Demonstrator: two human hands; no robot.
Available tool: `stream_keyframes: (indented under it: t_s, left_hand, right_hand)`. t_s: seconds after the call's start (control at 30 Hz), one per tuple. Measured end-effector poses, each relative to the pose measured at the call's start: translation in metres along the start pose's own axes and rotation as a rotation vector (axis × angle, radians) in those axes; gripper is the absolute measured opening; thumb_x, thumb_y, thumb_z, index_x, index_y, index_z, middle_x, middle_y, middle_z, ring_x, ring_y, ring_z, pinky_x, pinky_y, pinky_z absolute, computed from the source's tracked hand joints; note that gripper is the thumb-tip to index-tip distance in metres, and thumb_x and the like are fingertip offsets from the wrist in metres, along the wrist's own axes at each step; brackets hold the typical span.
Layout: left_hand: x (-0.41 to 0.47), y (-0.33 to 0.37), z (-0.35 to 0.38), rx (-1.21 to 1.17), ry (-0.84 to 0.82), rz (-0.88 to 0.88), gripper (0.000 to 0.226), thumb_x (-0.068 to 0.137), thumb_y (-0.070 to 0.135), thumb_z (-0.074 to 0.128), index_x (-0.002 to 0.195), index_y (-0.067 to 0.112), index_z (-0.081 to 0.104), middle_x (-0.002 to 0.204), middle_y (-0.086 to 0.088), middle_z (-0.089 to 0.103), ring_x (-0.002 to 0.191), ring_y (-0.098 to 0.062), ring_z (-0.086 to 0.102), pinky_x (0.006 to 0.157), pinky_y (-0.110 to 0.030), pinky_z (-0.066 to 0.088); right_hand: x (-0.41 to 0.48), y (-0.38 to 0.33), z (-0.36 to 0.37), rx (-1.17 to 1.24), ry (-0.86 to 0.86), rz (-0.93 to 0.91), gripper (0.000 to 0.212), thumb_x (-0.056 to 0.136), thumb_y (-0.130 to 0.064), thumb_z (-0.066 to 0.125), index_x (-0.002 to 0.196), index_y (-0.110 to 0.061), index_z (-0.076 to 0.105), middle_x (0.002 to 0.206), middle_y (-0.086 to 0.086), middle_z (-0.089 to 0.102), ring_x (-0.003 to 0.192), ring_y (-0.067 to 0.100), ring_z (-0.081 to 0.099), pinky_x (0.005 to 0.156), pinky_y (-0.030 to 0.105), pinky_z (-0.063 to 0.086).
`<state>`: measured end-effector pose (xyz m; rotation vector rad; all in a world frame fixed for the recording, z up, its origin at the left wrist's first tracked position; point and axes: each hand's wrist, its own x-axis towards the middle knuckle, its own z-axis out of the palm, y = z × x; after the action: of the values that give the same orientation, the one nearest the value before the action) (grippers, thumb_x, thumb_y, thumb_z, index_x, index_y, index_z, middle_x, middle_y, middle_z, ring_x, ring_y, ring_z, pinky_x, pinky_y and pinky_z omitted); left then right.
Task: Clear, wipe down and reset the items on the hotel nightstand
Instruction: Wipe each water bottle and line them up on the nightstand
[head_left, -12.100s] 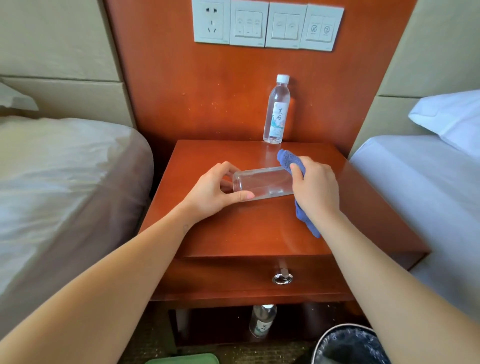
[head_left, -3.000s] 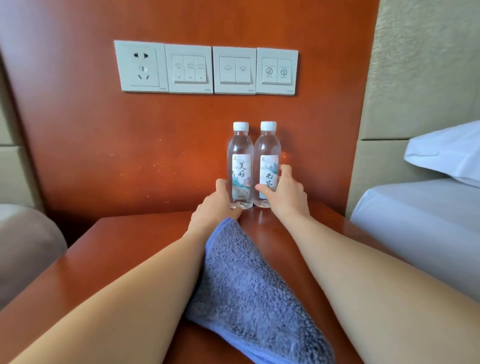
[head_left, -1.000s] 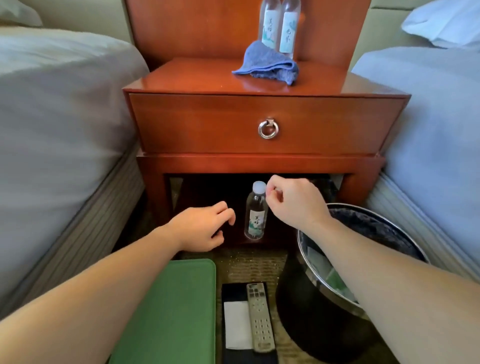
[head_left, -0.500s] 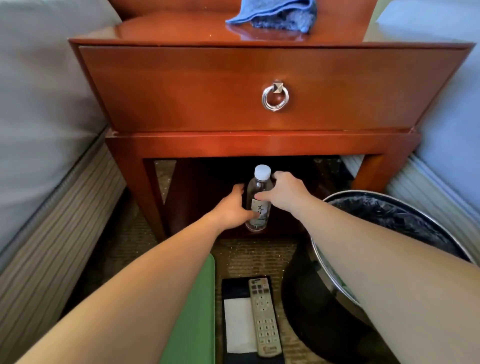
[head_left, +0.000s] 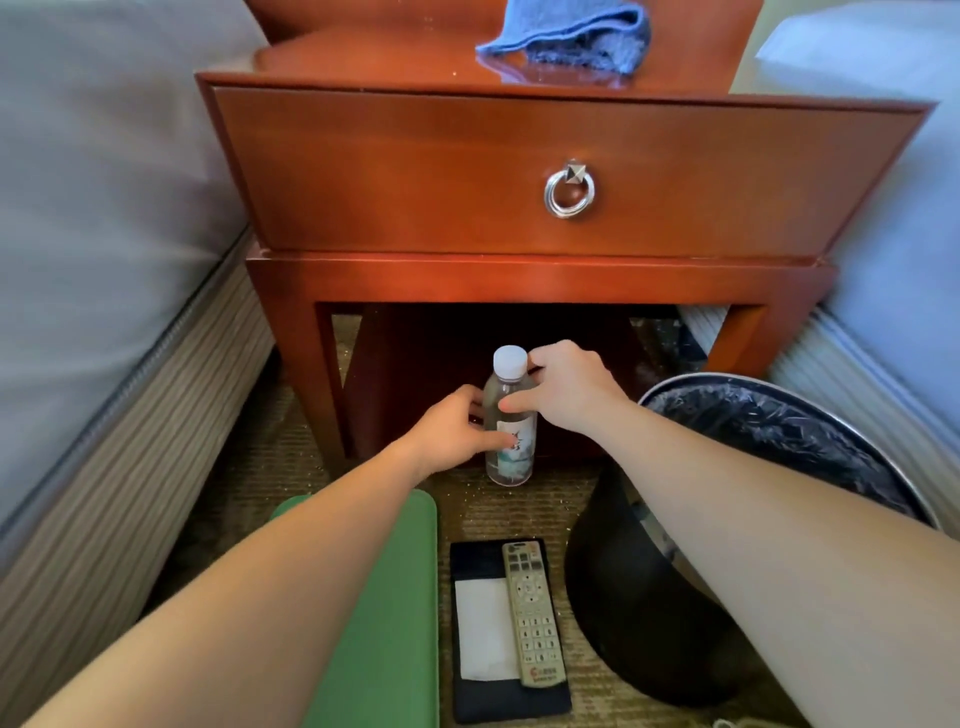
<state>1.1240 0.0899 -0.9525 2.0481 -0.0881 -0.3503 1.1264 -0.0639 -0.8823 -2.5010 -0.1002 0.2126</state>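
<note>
The water bottle (head_left: 510, 415) stands upright on the carpet at the front edge of the open space beneath the nightstand (head_left: 545, 171), white cap on. The left hand (head_left: 453, 428) is closed around the bottle's left side at label height, thumb across the front. The right hand (head_left: 563, 387) grips the bottle's shoulder from the right, fingers wrapped behind the neck just below the cap. The nightstand's lower rail runs directly above the cap, and its front legs flank the opening on both sides. The drawer is shut, with a metal ring pull (head_left: 570, 191) on its face. A crumpled blue cloth (head_left: 571, 36) lies on the tabletop toward the back. A black waste bin (head_left: 675, 597) with a dark liner stands just right of the bottle, under the right forearm. On the carpet in front of the bottle lies a dark tray (head_left: 498, 701) carrying a white notepad (head_left: 480, 629) and a remote control (head_left: 532, 613) side by side. A green pad (head_left: 395, 623) lies just left of the tray, under the left forearm. Beds border the nightstand on both sides.
</note>
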Motion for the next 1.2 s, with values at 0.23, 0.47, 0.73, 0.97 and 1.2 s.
stream_keyframes:
  t_s: [0.23,0.47,0.73,0.97,1.2]
  left_hand:
    - [-0.062,0.031,-0.040,0.002,-0.046,0.064,0.048,0.079,0.030,0.079,0.118,0.015,0.055,0.113,0.003,0.063,0.103,-0.008,0.062,0.080,-0.017,0.053]
    - [-0.099,0.086,-0.080,-0.061,-0.005,0.177,0.053,0.075,0.037,0.080,0.118,0.023,0.051,0.116,0.004,0.065,0.102,-0.005,0.066,0.086,-0.021,0.051]
    - [-0.112,0.148,-0.116,0.014,-0.022,0.301,0.074,0.072,0.041,0.079,0.133,0.028,0.039,0.125,0.008,0.060,0.107,0.000,0.063,0.091,-0.023,0.049]
    - [-0.102,0.197,-0.146,0.032,0.236,0.413,0.062,0.076,0.036,0.080,0.126,0.029,0.043,0.117,0.013,0.062,0.102,0.005,0.062,0.080,-0.013,0.048]
    - [-0.068,0.220,-0.186,0.130,0.420,0.346,0.067,0.069,0.058,0.078,0.119,0.018,0.056,0.106,0.007,0.067,0.091,-0.002,0.064,0.085,-0.025,0.054]
  right_hand:
    - [-0.030,-0.042,-0.044,0.032,-0.163,-0.126,0.030,0.073,-0.038,0.083,0.098,-0.025,0.073,0.087,-0.004,0.072,0.088,0.013,0.069,0.081,0.037,0.059]
    - [-0.054,-0.097,-0.123,0.108,-0.265,-0.235,0.021,0.081,-0.032,0.076,0.100,-0.024,0.072,0.091,-0.005,0.075,0.085,0.014,0.073,0.079,0.031,0.059]
    - [-0.054,-0.142,-0.211,0.324,-0.054,-0.271,0.039,0.080,-0.038,0.076,0.112,-0.015,0.069,0.104,0.008,0.074,0.088,0.023,0.073,0.072,0.030,0.059]
    - [-0.034,-0.166,-0.240,0.654,0.157,-0.252,0.040,0.080,-0.037,0.077,0.111,-0.016,0.064,0.097,0.008,0.068,0.070,0.019,0.073,0.062,0.030,0.059]
    - [0.011,-0.180,-0.233,0.818,0.166,-0.180,0.045,0.083,-0.038,0.074,0.119,-0.015,0.059,0.107,0.011,0.069,0.083,0.024,0.073,0.069,0.033,0.061]
